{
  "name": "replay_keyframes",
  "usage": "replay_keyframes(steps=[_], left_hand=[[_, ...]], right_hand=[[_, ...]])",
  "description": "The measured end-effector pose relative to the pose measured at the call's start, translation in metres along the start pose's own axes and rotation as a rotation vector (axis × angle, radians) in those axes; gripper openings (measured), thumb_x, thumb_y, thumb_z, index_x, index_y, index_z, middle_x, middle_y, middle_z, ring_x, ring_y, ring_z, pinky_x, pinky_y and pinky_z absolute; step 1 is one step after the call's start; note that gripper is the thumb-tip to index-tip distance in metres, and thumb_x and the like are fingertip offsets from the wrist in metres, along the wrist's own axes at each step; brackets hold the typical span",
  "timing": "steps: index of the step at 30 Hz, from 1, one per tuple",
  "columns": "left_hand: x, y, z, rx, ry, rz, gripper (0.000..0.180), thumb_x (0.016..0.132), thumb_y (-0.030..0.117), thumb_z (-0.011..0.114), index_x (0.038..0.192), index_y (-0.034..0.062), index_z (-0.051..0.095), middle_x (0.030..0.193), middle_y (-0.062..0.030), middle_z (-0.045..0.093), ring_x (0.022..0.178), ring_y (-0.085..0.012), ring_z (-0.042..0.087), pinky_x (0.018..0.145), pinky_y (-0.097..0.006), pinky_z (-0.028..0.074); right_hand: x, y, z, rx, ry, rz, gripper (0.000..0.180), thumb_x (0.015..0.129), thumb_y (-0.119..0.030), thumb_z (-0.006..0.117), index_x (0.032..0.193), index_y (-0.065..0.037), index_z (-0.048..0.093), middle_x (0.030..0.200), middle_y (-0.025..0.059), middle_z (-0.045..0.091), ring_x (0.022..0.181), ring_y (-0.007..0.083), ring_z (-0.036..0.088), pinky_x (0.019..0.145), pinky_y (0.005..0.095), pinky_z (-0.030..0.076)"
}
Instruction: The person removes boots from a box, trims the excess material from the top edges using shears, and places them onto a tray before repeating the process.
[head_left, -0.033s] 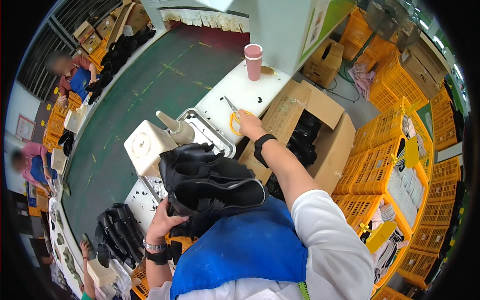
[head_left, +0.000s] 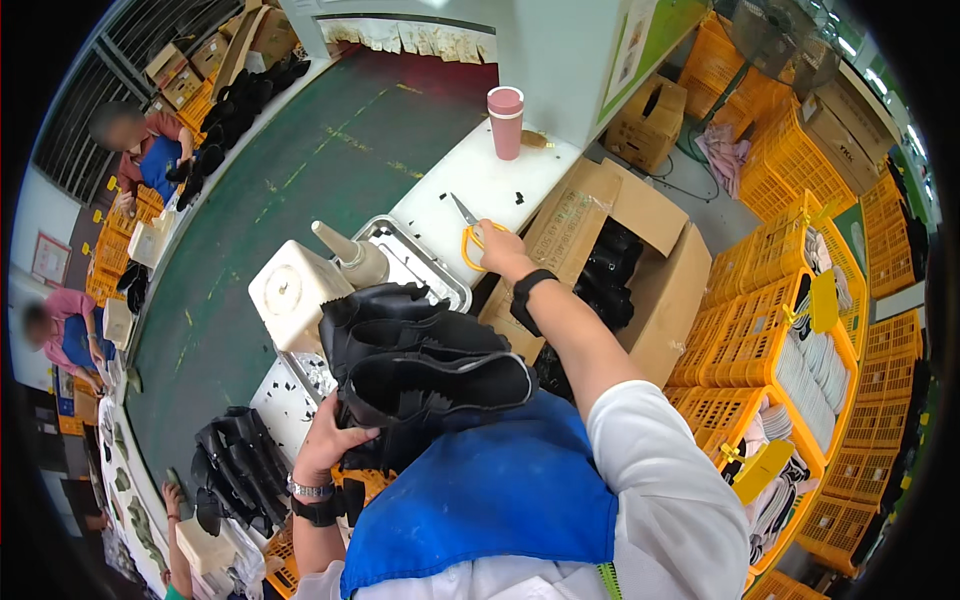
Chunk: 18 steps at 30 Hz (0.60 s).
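Observation:
My left hand [head_left: 330,438] grips a stack of black shoe uppers [head_left: 440,385] from its left end, its thumb on the lower part. The uppers are nested together, their openings facing me, just in front of my blue apron [head_left: 480,490]. My right hand [head_left: 503,250] is closed round the yellow handles of a pair of scissors [head_left: 466,215]. The blades point away and a little left, over the white table [head_left: 425,200], apart from the uppers. More black uppers [head_left: 235,465] stand bunched to the left of my left hand.
A metal tray [head_left: 455,295] lies beyond the uppers, with a cone-shaped spool [head_left: 355,255] and a white plastic container [head_left: 298,290] close by. A pink cup [head_left: 506,125] stands farther back. Right of me are an open cardboard box [head_left: 665,300] and stacked yellow crates [head_left: 745,330]. Co-workers sit far left.

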<state>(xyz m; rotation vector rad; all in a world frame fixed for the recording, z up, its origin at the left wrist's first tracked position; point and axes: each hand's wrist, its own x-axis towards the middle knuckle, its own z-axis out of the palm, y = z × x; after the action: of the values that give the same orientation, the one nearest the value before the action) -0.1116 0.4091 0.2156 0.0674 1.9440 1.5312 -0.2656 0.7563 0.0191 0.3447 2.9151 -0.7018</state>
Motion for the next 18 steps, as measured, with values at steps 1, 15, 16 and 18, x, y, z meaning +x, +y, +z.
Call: replay_keyframes(steps=[1,15,16,18], left_hand=[[0.006,0.002,0.002,0.016,0.003,-0.013,0.071,0.064,0.006,0.078,0.125,-0.0040,0.043,0.114,-0.0092,0.056,0.102,-0.0164,0.053,0.093,-0.029,0.040],[0.131,0.045,0.076,0.237,-0.532,0.136,0.061,0.070,0.012,0.074,0.120,-0.0076,0.046,0.112,-0.0129,0.059,0.101,-0.0175,0.056,0.091,-0.030,0.043],[0.137,0.048,0.083,0.246,-0.562,0.138,0.061,0.070,0.012,0.074,0.120,-0.0076,0.046,0.112,-0.0129,0.059,0.101,-0.0175,0.056,0.091,-0.030,0.043],[0.147,0.052,0.096,0.297,-0.637,0.131,0.063,0.070,0.014,0.075,0.120,-0.0081,0.046,0.113,-0.0132,0.058,0.101,-0.0177,0.056,0.091,-0.030,0.043]], right_hand=[[-0.011,0.004,-0.006,0.086,-0.032,0.013,0.062,0.070,-0.009,0.061,0.128,-0.013,0.039,0.094,0.0174,0.062,0.087,0.0326,0.063,0.073,0.0399,0.050],[-0.323,0.092,-0.154,0.965,0.417,0.104,0.033,0.083,-0.012,0.065,0.113,-0.009,0.053,0.065,-0.0028,0.045,0.059,0.0074,0.046,0.055,0.0222,0.040],[-0.341,0.087,-0.161,0.962,0.440,0.126,0.033,0.083,-0.012,0.065,0.113,-0.009,0.053,0.065,-0.0028,0.045,0.059,0.0074,0.046,0.055,0.0222,0.040],[-0.371,0.077,-0.170,0.567,0.231,0.022,0.044,0.083,-0.013,0.065,0.124,-0.010,0.051,0.067,0.0005,0.048,0.059,0.0129,0.047,0.057,0.0251,0.042]])
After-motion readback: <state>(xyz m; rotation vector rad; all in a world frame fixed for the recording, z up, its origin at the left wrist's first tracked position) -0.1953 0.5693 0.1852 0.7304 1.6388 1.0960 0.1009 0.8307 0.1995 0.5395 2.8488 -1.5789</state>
